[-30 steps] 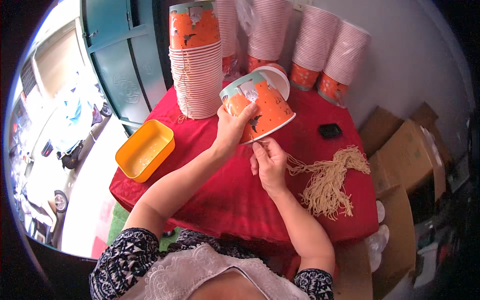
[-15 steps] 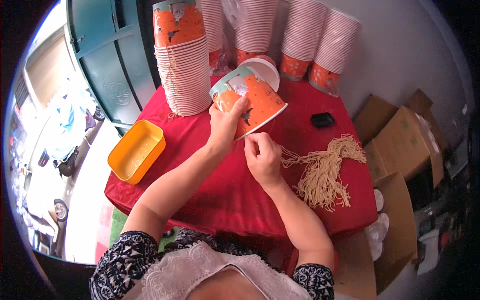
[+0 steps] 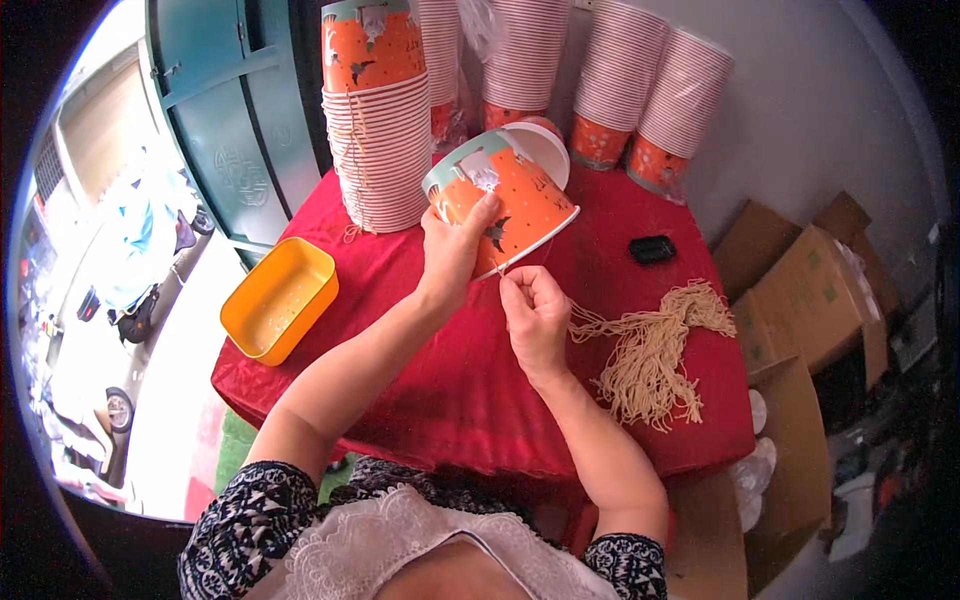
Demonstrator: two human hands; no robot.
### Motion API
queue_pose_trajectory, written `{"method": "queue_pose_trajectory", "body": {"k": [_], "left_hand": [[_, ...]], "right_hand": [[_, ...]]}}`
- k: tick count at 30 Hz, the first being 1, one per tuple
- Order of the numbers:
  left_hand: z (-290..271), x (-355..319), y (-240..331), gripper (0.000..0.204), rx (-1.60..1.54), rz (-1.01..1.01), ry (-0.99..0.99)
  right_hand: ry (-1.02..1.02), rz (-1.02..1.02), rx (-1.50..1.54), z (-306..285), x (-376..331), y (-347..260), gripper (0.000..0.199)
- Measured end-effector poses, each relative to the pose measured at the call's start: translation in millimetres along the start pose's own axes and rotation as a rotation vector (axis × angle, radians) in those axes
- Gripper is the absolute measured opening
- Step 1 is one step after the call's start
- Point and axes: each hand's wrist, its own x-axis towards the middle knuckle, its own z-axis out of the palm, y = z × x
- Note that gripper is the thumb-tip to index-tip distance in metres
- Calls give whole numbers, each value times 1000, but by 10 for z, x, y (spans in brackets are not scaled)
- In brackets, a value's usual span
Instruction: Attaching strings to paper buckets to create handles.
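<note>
An orange paper bucket [image 3: 520,217] with dark printed figures and a pale green base lies tilted in my left hand [image 3: 452,245], its white rim turned down to the right. My left fingers wrap around its side. Just under the rim, my right hand [image 3: 534,312] is closed in a pinch on a thin string [image 3: 501,269] that meets the rim. Most of that string is hidden by the fingers. To the right of this hand, a bundle of beige strings [image 3: 655,365] is spread on the red tablecloth [image 3: 440,385].
A tall stack of nested buckets [image 3: 385,160] stands back left, strings hanging along it. Another bucket [image 3: 545,155] lies behind the held one. More wrapped stacks [image 3: 622,80] line the wall. A yellow tub [image 3: 290,310], a small black item [image 3: 652,249] and cardboard boxes [image 3: 805,295] are around.
My right hand has drawn slightly down and away from the rim, still pinching. The bucket stays in my left hand at nearly the same tilt. The whole view has shifted a little.
</note>
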Motion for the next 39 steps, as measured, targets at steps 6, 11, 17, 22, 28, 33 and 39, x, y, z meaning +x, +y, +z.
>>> {"method": "queue_pose_trajectory", "body": {"k": [6,11,17,22,28,33,39], "left_hand": [[5,-18,-9,54,11,9,4],[9,-10,-34,48,-9,22,0],[-44,26,237,38,-31,30,-29],[-230,97,648,46,-32,77,-83],[-628,48,1352,47,162,189,-150],[-1184,196,2012,62,488,512,226],[-1776,923,2587,107,711,723,500]], "right_hand": [[56,4,-3,46,0,-34,10],[63,-25,-143,44,-23,-115,8],[-43,-396,-445,56,-66,-95,20],[-125,-696,-516,-15,-57,-105,32],[-91,-630,-472,-104,7,16,28],[-109,-545,-510,-101,-1,16,24],[-166,-509,-498,-65,2,52,21]]}}
